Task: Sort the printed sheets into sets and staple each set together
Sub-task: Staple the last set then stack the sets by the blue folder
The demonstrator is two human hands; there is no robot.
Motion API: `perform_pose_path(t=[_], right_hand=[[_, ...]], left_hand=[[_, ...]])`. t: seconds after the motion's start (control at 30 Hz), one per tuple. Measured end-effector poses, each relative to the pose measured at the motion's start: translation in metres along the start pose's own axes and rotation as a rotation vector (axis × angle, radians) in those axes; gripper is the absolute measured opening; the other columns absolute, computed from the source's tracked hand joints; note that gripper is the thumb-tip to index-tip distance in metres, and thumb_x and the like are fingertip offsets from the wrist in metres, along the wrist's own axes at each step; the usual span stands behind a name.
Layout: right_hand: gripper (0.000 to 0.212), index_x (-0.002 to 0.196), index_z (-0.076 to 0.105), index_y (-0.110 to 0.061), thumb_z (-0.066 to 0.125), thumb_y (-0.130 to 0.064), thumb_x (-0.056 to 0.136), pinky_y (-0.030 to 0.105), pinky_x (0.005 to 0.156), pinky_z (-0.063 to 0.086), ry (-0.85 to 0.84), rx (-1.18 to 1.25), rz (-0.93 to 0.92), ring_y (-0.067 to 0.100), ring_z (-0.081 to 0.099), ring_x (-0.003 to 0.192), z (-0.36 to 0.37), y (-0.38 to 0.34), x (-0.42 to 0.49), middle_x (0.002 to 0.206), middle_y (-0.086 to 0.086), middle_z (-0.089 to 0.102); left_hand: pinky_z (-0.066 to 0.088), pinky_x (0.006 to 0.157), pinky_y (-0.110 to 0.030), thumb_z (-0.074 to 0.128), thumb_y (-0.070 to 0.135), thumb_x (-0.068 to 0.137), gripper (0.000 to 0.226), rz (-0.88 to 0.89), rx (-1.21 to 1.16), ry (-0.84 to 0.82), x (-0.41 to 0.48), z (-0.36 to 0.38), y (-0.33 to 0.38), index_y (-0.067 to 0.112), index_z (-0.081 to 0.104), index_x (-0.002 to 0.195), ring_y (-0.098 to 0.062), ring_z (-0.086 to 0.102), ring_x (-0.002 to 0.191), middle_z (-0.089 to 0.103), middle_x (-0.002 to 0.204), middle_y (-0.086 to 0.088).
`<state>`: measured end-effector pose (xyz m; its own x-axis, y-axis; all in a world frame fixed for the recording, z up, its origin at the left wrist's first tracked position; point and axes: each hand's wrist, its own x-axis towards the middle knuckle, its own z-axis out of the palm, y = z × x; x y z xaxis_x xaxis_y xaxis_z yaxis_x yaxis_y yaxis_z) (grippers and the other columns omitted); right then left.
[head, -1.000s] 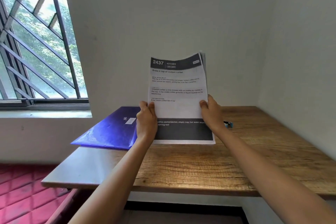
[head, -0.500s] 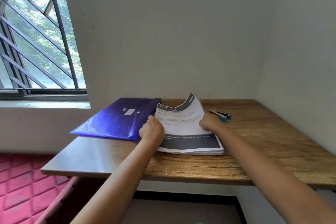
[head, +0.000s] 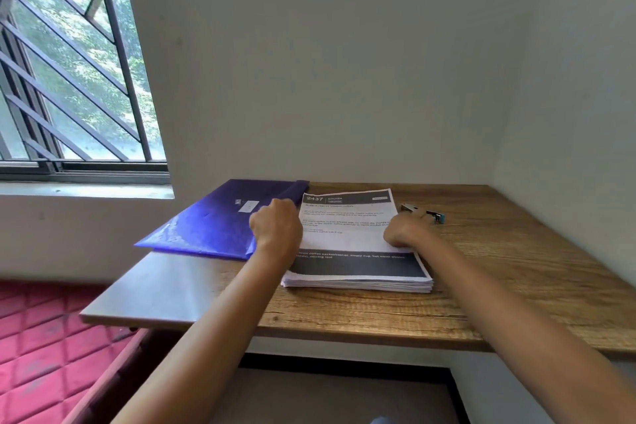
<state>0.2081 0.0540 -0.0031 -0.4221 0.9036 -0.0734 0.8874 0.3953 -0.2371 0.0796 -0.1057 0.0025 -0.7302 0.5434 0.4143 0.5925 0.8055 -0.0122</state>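
filling the corner, the brown wooden table (head: pixel 516 286) shows bare wood at right and front. a blue plastic folder (head: pixel 213 227) overhangs its left edge, just beside the thick white stack of printed sheets (head: pixel 347 237) lying flat. both hands, left hand (head: pixel 277 229) and right hand (head: pixel 404 231), curl at the stack's sides; whether they grip it, i cannot tell. a small silver stapler (head: pixel 423 213) lies just beyond the right hand.

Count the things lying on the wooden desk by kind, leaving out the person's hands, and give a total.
stack of printed sheets: 1
blue folder: 1
stapler: 1
Total: 3
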Motion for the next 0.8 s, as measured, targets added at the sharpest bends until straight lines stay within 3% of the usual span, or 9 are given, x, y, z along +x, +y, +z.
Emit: perform_pose_path(t=[0.1,0.2,0.33,0.4,0.47,0.53,0.67,0.8], right_hand=[[0.052,0.136,0.037,0.0,0.05,-0.026,0.093,0.041,0.105,0.033,0.171,0.036,-0.188,0.037,0.031,0.13,-0.017,-0.015,0.001,0.143,0.023,0.027],[0.048,0.133,0.041,-0.003,0.053,-0.028,0.094,0.04,0.102,0.035,0.232,0.102,-0.421,0.036,0.035,0.127,-0.034,-0.05,-0.005,0.137,0.02,0.034],[0.043,0.128,0.049,-0.005,0.056,-0.027,0.092,0.032,0.094,0.037,0.139,0.13,-0.669,0.03,0.044,0.121,-0.027,-0.106,-0.011,0.131,0.017,0.046],[0.034,0.11,0.058,-0.001,0.058,-0.03,0.09,0.027,0.075,0.037,0.101,0.129,-0.722,0.028,0.053,0.107,-0.014,-0.132,-0.011,0.113,0.016,0.056],[0.031,0.082,0.055,-0.005,0.059,-0.035,0.09,0.029,0.063,0.034,0.066,0.114,-0.715,0.027,0.054,0.093,0.002,-0.154,-0.009,0.089,0.012,0.055],[0.035,0.073,0.045,-0.009,0.058,-0.037,0.09,0.032,0.072,0.038,0.036,0.095,-0.706,0.03,0.055,0.097,0.015,-0.173,-0.008,0.085,0.011,0.053],[0.041,0.099,0.058,-0.005,0.057,-0.045,0.09,0.034,0.09,0.039,0.021,0.057,-0.675,0.035,0.053,0.114,0.033,-0.199,0.0,0.115,0.019,0.063],[0.056,0.108,0.061,-0.004,0.062,-0.054,0.084,0.034,0.091,0.041,0.05,0.041,-0.639,0.034,0.054,0.115,0.046,-0.215,0.008,0.117,0.017,0.062]], left_hand=[[0.044,0.073,-0.037,0.042,0.018,0.099,0.028,-0.122,-0.318,0.068,0.018,-0.001,-0.031,0.003,0.062,0.111,-0.039,0.059,0.109,0.062,0.115,-0.017],[0.045,0.081,-0.042,0.041,0.008,0.096,0.028,-0.13,-0.522,0.055,0.034,0.013,-0.06,-0.002,0.061,0.112,-0.042,0.055,0.111,0.061,0.118,-0.024],[0.042,0.086,-0.041,0.034,0.006,0.098,0.038,-0.1,-0.552,-0.09,0.045,0.04,-0.079,0.005,0.052,0.131,-0.038,0.05,0.119,0.056,0.128,-0.023],[0.039,0.096,-0.043,0.032,0.008,0.098,0.039,-0.093,-0.514,-0.165,0.047,0.054,-0.083,0.006,0.046,0.135,-0.041,0.045,0.123,0.052,0.131,-0.027],[0.037,0.099,-0.042,0.032,0.013,0.1,0.038,-0.08,-0.478,-0.236,0.047,0.065,-0.087,0.008,0.047,0.134,-0.039,0.043,0.125,0.053,0.132,-0.024],[0.04,0.096,-0.039,0.031,0.018,0.101,0.038,-0.068,-0.437,-0.261,0.048,0.069,-0.09,0.012,0.051,0.132,-0.034,0.046,0.124,0.055,0.132,-0.017],[0.04,0.095,-0.035,0.032,0.021,0.1,0.04,-0.059,-0.375,-0.255,0.049,0.07,-0.1,0.022,0.051,0.135,-0.03,0.047,0.124,0.054,0.136,-0.009],[0.036,0.099,-0.039,0.031,0.023,0.101,0.04,-0.075,-0.307,-0.227,0.051,0.072,-0.109,0.024,0.048,0.137,-0.031,0.04,0.126,0.048,0.137,-0.006]])
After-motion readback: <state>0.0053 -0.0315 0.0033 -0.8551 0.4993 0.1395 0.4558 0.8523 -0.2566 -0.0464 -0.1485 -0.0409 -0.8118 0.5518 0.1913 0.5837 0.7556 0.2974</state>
